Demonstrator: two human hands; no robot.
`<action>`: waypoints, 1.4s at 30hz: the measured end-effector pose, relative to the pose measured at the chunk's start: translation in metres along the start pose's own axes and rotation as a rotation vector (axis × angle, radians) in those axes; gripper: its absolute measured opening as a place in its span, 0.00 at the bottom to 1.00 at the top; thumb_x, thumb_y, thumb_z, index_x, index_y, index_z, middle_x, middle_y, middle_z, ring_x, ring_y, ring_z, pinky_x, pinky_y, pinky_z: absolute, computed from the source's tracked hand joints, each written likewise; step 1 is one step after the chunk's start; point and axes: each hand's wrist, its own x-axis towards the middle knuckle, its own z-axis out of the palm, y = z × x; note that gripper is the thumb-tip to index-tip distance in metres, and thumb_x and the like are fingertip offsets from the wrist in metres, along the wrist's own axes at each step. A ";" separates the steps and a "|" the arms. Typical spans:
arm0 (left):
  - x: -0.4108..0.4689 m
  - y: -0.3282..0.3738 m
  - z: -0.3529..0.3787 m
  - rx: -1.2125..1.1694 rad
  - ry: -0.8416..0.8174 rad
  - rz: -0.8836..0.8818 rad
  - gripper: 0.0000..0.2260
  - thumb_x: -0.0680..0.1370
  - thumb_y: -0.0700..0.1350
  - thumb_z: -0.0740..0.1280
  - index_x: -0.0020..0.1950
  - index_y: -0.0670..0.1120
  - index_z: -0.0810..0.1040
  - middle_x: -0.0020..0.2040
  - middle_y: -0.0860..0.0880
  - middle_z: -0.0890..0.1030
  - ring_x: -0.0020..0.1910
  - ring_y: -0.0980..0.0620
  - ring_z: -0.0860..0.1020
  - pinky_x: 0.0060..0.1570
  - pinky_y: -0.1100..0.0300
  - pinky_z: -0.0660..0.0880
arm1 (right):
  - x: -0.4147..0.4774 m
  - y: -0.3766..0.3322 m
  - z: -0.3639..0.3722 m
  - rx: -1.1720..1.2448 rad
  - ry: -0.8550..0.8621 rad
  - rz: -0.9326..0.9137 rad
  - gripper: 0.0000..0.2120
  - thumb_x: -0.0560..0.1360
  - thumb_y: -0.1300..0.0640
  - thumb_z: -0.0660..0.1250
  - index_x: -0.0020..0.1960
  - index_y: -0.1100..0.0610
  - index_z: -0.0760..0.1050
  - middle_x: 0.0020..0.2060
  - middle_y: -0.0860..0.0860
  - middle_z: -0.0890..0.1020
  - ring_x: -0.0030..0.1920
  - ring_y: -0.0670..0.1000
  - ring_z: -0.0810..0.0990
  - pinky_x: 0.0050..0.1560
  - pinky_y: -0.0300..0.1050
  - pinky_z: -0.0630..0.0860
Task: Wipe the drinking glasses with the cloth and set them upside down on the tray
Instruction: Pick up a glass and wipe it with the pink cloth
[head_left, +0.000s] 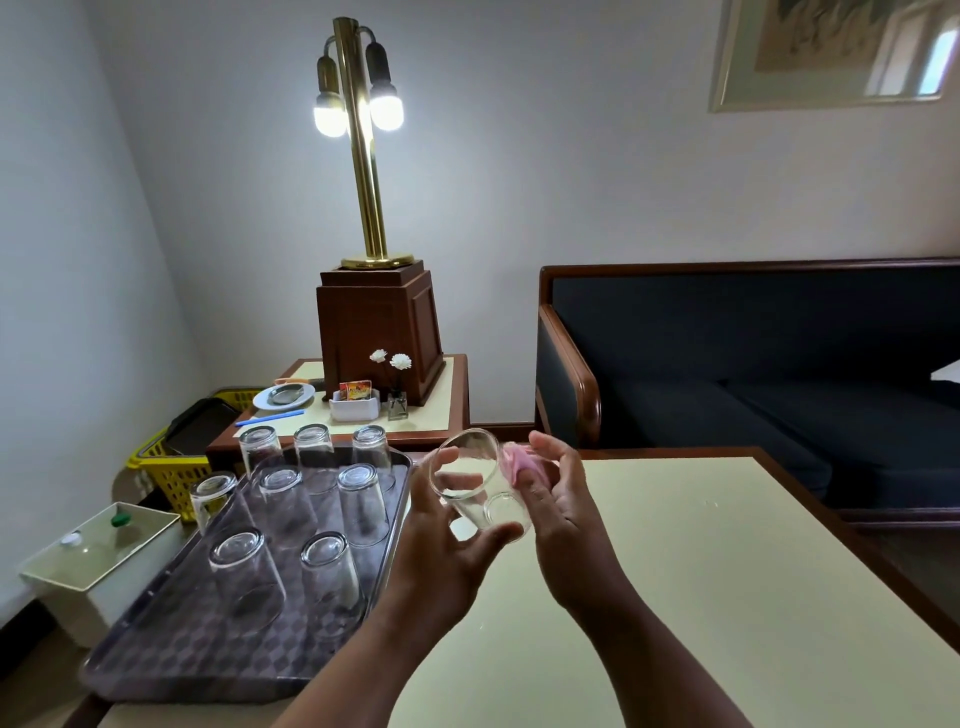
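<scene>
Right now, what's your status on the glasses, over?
Left hand grips glass. Right hand presses pink cloth against it. Other glasses inverted on tray. Path to tray clear.

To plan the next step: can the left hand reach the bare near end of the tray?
Probably yes: the left hand, holding a glass, is right beside the tray, and the other glasses stand farther back.

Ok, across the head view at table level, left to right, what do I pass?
White lidded box → tray of upturned glasses → held glass → right hand with the pink cloth → dark sofa.
</scene>
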 end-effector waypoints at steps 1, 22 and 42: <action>0.000 0.001 -0.001 0.005 0.009 0.003 0.40 0.65 0.50 0.82 0.69 0.57 0.62 0.58 0.54 0.76 0.55 0.56 0.80 0.49 0.54 0.82 | 0.002 0.002 -0.001 0.001 0.022 0.013 0.11 0.80 0.44 0.60 0.61 0.38 0.64 0.59 0.38 0.76 0.59 0.42 0.79 0.55 0.36 0.79; -0.003 0.004 0.001 0.019 0.042 0.102 0.40 0.71 0.38 0.74 0.70 0.64 0.54 0.65 0.56 0.72 0.65 0.55 0.74 0.56 0.63 0.78 | -0.007 -0.013 0.002 -0.073 0.087 -0.160 0.08 0.78 0.48 0.64 0.55 0.48 0.75 0.47 0.35 0.82 0.52 0.39 0.81 0.43 0.34 0.79; -0.004 0.011 0.005 -0.017 0.046 0.108 0.41 0.70 0.38 0.74 0.72 0.55 0.51 0.66 0.46 0.72 0.67 0.53 0.73 0.56 0.57 0.79 | -0.014 -0.017 -0.002 -0.065 0.077 -0.160 0.12 0.76 0.45 0.64 0.56 0.49 0.76 0.48 0.39 0.83 0.52 0.41 0.82 0.47 0.38 0.81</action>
